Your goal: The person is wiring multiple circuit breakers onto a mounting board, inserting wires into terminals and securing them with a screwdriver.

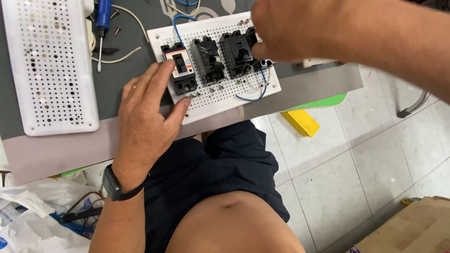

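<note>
Three black moulded circuit breakers (208, 61) sit on a white perforated mounting board (220, 96) at the grey bench (56, 150) edge, the left hand (145, 119) spread flat steadying it, the right hand (290, 30) curled over the rightmost breaker, hiding its grip; a blue-handled screwdriver (102, 23) lies nearby

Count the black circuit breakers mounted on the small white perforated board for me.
3 clearly. One black circuit breaker with a pale label sits under the left hand; the middle breaker is beside it; the third breaker is partly covered by the right hand, which may hide another.
</note>
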